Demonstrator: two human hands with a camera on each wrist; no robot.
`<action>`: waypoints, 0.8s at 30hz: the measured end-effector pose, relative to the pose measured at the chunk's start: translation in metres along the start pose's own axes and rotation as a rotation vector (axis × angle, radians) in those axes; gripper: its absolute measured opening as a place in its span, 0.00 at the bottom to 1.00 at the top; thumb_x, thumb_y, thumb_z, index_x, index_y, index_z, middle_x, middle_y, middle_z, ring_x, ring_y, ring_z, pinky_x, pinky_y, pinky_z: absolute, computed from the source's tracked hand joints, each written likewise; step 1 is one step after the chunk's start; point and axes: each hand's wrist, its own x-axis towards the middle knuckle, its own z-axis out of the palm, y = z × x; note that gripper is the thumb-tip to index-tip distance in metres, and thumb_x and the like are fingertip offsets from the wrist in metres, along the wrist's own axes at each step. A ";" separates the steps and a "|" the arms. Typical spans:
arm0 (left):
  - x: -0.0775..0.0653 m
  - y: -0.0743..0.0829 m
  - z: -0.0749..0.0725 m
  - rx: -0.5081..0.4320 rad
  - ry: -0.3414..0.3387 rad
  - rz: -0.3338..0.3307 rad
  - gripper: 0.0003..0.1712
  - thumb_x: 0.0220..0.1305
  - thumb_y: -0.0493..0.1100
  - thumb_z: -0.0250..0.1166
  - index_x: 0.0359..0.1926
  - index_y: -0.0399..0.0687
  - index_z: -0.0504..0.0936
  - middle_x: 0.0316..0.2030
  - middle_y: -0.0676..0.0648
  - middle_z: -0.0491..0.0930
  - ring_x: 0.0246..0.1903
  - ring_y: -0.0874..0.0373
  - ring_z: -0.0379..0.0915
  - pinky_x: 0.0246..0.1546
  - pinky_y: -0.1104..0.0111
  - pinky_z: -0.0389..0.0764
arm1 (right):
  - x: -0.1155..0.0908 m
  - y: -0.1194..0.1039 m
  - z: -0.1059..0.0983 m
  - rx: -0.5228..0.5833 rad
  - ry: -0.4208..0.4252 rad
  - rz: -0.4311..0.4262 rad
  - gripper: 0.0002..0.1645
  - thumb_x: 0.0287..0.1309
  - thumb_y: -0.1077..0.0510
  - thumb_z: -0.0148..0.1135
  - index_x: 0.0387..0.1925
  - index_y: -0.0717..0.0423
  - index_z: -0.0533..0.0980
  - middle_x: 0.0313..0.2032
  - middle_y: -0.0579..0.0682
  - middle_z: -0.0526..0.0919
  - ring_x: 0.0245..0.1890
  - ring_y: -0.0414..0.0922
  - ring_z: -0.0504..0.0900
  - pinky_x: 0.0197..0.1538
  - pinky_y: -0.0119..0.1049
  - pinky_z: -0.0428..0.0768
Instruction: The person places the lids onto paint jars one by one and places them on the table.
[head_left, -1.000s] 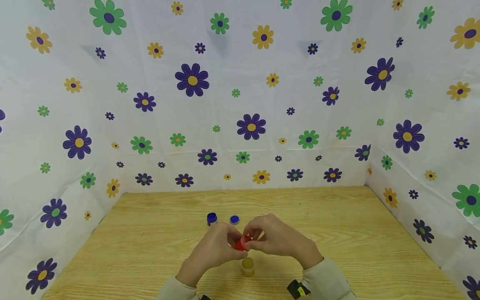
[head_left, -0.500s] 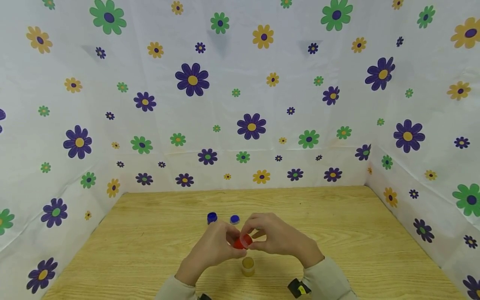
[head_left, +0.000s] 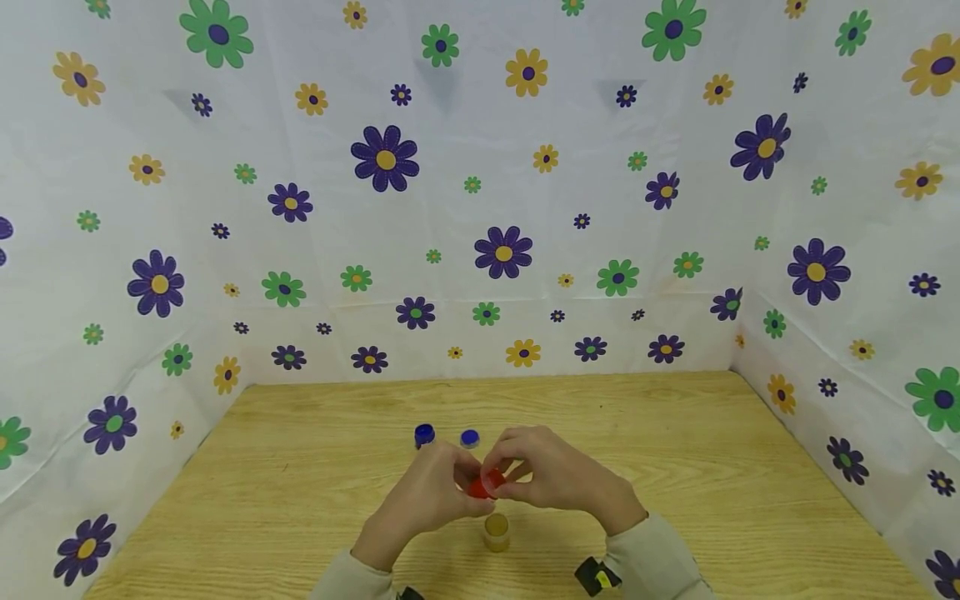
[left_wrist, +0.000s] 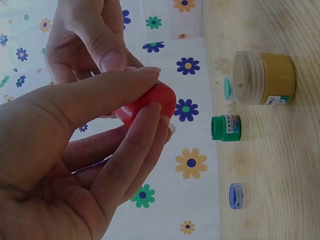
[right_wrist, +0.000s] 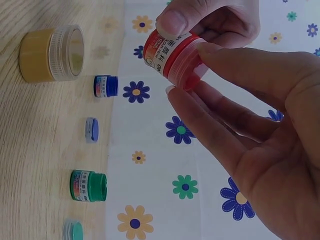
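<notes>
My left hand [head_left: 429, 493]: pinching the red jar [right_wrist: 164, 53], above the table [head_left: 660, 442], well short of its far edge. Axis tilted, lid [right_wrist: 187, 66] toward my right hand [head_left: 558, 475], thumb and finger pinching it.

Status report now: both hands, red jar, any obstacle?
Left hand grips red jar. Right hand pinches its lid. Yellow jar close, untouched, seems no obstacle.

Worktop [head_left: 300, 467] has cloth [head_left: 442, 208] behind back edge & along L + R edges. Big jar [head_left: 497, 537] sits on it twd nr edge, abt midway L–R. Behind that, row on worktop, L to R, none touching: 1st small jar [right_wrist: 106, 86], 1st lid [head_left: 469, 438], 2nd small jar [right_wrist: 89, 186], 2nd lid [right_wrist: 73, 230]. Above worktop, btwn L hand [head_left: 429, 493] & R hand [head_left: 558, 475]: held jar [right_wrist: 172, 56].
</notes>
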 end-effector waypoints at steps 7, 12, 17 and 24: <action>0.000 0.001 0.001 0.009 0.001 0.011 0.10 0.51 0.38 0.81 0.36 0.45 0.91 0.31 0.51 0.89 0.30 0.64 0.82 0.32 0.75 0.83 | 0.000 -0.001 0.000 0.003 0.008 0.064 0.09 0.63 0.63 0.71 0.45 0.55 0.85 0.42 0.49 0.87 0.42 0.37 0.86 0.43 0.25 0.85; 0.000 0.002 0.001 0.013 0.002 0.005 0.10 0.51 0.39 0.81 0.36 0.45 0.91 0.30 0.52 0.89 0.29 0.64 0.82 0.31 0.75 0.82 | 0.001 -0.001 0.001 0.000 0.012 0.081 0.09 0.63 0.63 0.71 0.44 0.56 0.86 0.41 0.50 0.87 0.40 0.35 0.85 0.43 0.25 0.85; 0.000 0.003 0.001 0.008 0.001 0.010 0.10 0.51 0.39 0.81 0.35 0.44 0.91 0.30 0.51 0.89 0.28 0.64 0.82 0.31 0.75 0.82 | 0.001 -0.002 0.001 -0.018 0.015 0.092 0.08 0.63 0.62 0.71 0.44 0.56 0.86 0.42 0.50 0.88 0.39 0.34 0.84 0.42 0.25 0.85; 0.000 0.003 0.002 0.014 0.000 0.012 0.10 0.50 0.39 0.82 0.35 0.44 0.91 0.30 0.50 0.89 0.29 0.61 0.82 0.30 0.75 0.82 | 0.000 -0.002 0.001 -0.026 0.013 0.094 0.09 0.64 0.61 0.71 0.45 0.55 0.85 0.42 0.49 0.88 0.40 0.35 0.84 0.42 0.23 0.84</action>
